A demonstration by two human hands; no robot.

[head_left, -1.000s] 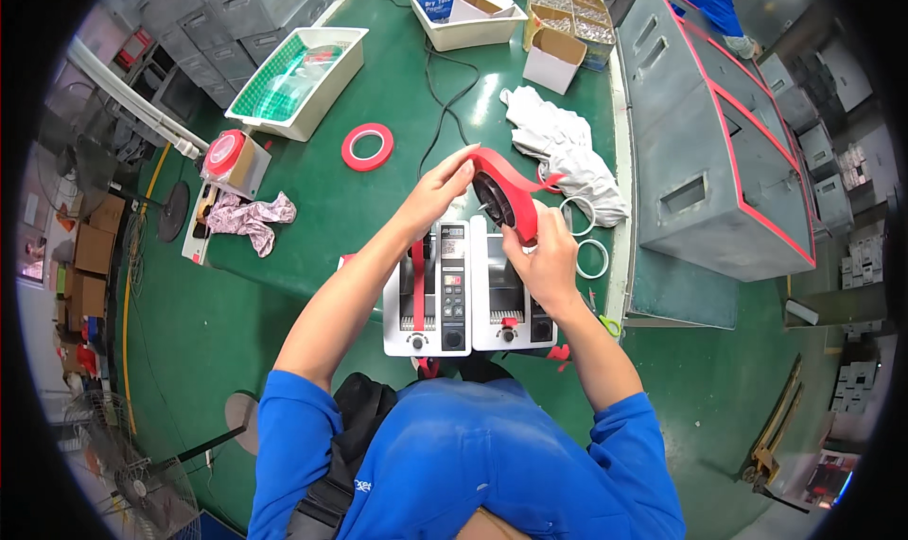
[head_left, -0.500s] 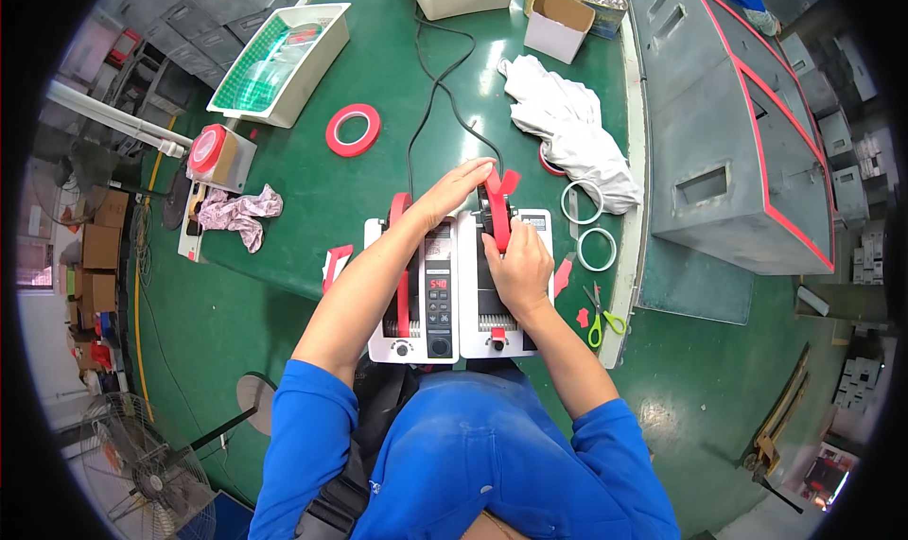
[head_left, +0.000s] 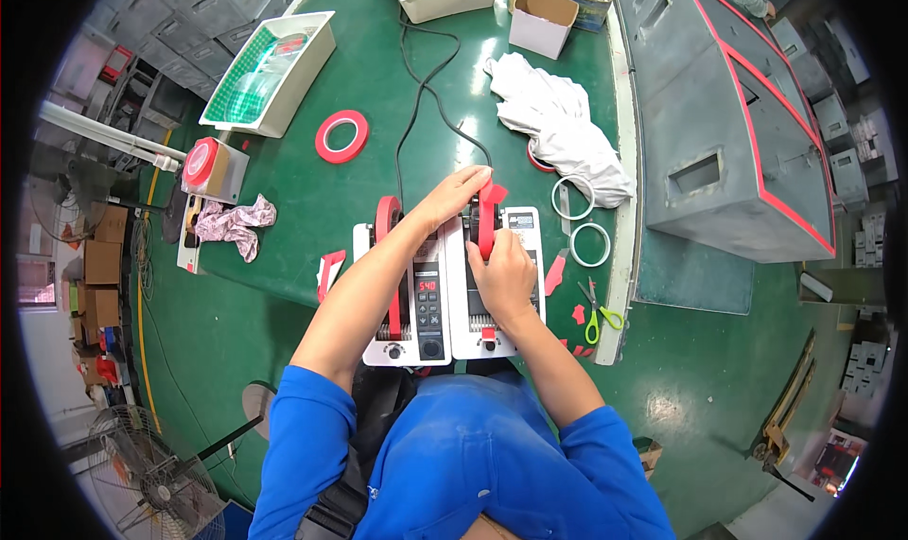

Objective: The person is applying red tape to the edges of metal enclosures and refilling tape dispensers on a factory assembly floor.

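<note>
Green worktop [head_left: 312,200] carrying 2 white tape dispensers [head_left: 454,294] side by side, near front edge. Red tape roll [head_left: 485,220] upright on right unit. Left hand [head_left: 454,195] fingers laid over roll top, touching; right hand [head_left: 501,275] grip closed around roll's lower edge.

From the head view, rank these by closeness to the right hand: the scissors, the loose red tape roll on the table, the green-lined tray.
1. Scissors, just to the right of the right hand, at the table edge.
2. Loose red tape roll, up and to the left on the green table.
3. Green-lined tray, farthest, upper left.
</note>
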